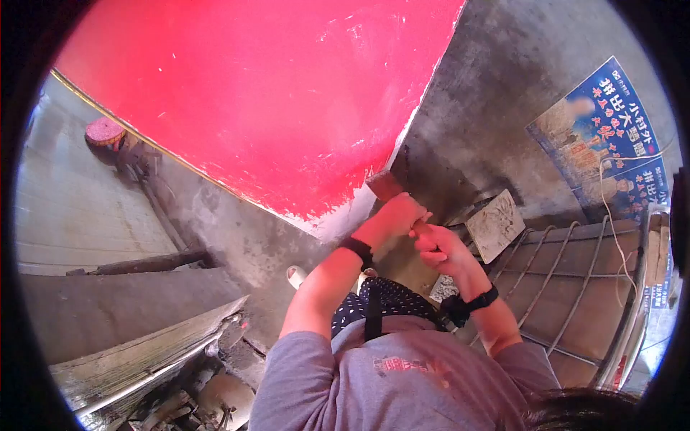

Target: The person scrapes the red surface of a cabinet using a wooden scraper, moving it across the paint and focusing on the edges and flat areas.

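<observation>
A large board with a wet-looking red face fills the upper middle of the head view. Its near corner is bare white, with ragged red strokes along the border. My left hand is closed round a paintbrush with a flat, reddish-brown head, which is at the board's right edge just above that corner. Just below it, my right hand has its fingers curled round the lower end of the handle. Whether the bristles touch the board cannot be made out.
Beside my right arm stands a brown panel with metal bars. A splattered pale board lies beyond it, near blue posters and a loose white cable. Broken wood lies at lower left; a pink-topped stool stands upper left.
</observation>
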The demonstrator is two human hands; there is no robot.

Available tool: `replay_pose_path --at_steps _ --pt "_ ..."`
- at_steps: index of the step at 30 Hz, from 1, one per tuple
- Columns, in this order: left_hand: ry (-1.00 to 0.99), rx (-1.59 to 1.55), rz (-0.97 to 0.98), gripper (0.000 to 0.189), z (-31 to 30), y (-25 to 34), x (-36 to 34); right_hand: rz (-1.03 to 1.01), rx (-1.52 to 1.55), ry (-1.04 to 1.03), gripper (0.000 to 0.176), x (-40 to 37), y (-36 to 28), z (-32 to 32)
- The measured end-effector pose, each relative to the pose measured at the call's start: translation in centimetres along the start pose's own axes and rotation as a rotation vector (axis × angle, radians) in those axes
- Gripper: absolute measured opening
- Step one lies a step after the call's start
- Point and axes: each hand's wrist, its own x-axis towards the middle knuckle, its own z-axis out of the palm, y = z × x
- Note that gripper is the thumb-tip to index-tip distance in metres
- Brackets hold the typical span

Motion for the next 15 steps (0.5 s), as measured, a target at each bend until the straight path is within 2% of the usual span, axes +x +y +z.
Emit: replay_pose_path --at_steps 3,8,10,12,13,15 --pt "-0.020 0.036 -0.013 0.016 -0.8 0.4 -0.1 0.017 -0.041 -0.017 0.017 -0.8 -0.3 1.9" --pt "-0.075 0.004 -0.067 0.017 1.2 -0.9 0.4 0.074 0.017 -0.025 0.017 1.1 -0.6 -2.3" --pt "-0.096 0.090 -0.064 0.019 1.7 -1.3 0.0 0.094 0.056 -0.056 0.017 1.3 -0.1 -2.2" --pt "-0.056 0.079 -0.015 0.019 1.5 -0.9 -0.1 -0.011 -0.049 0.035 0.017 0.9 0.6 -1.5" --pt "-0.017 0.066 0.036 0.020 0.7 -0.3 0.0 -0.007 -0.050 0.037 0.017 -0.1 0.3 -0.4" --pt "-0.025 0.080 -0.005 0.016 -0.7 1.2 0.7 -0.052 -0.121 -0.007 0.016 -2.3 -0.4 1.7"
